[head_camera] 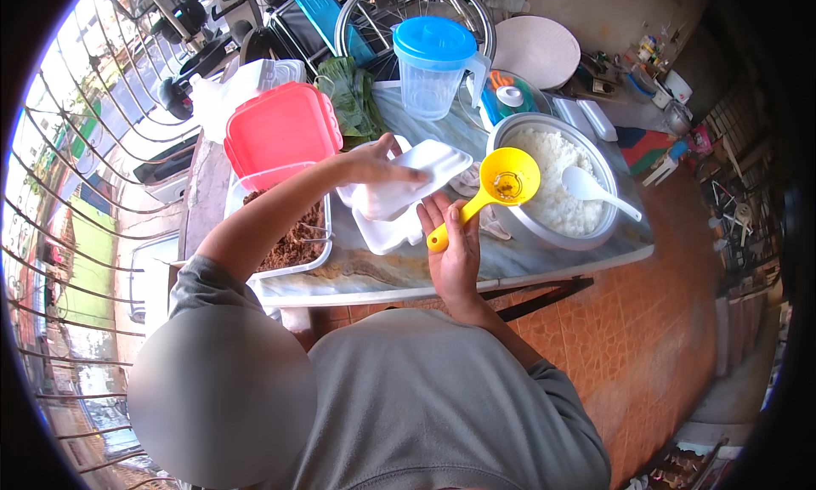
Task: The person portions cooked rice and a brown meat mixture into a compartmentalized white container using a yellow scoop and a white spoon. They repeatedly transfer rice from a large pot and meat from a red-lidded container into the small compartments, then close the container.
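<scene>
My left hand (386, 174) grips a white foam food container (446, 160) and holds it tilted above the table. Just below it lies another white foam piece (382, 233); whether the two are joined I cannot tell. In my right hand (456, 254) is the handle of a yellow plastic ladle (510, 171), its bowl facing up with dark residue inside. That bowl overlaps the near left rim of a rice pot (554, 240) filled with cooked white rice (542, 149). A white rice paddle (590, 185) rests on the rice. Under my left forearm, a clear plastic tub (328, 235) contains brown shredded food (296, 248) and a metal utensil.
A red lid (280, 130) leans up behind the tub. Green leaves (350, 98), a blue-lidded pitcher (433, 75) and closed foam boxes (586, 117) stand farther back on the marble-patterned table (357, 286). A cloth (468, 181) lies by the pot. Beyond is a bicycle wheel (357, 18).
</scene>
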Action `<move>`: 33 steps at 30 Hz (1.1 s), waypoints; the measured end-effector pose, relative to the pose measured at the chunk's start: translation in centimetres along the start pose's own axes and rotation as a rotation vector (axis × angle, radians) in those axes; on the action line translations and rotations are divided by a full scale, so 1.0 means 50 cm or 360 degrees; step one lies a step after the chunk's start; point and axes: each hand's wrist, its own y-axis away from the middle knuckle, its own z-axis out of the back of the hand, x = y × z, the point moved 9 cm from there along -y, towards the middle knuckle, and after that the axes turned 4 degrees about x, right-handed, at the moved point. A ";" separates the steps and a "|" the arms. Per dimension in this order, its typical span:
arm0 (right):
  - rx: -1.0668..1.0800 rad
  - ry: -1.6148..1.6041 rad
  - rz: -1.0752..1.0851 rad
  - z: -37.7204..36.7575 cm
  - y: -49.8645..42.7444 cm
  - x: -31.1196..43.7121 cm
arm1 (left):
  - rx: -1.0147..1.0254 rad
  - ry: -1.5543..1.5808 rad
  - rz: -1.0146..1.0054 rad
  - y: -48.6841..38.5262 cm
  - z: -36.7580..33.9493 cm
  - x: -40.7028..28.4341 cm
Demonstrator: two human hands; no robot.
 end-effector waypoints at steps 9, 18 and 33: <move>0.0055 -0.0037 -0.0036 -0.004 -0.005 0.009 | -0.0139 -0.0036 -0.0028 0.016 0.006 -0.017; 0.0073 -0.0007 0.0049 -0.027 -0.014 0.086 | -0.0099 0.0248 -0.0258 0.022 0.020 -0.066; 0.0162 0.0781 -0.0134 0.010 -0.180 0.502 | -0.0194 0.1127 -0.0823 -0.066 0.004 -0.503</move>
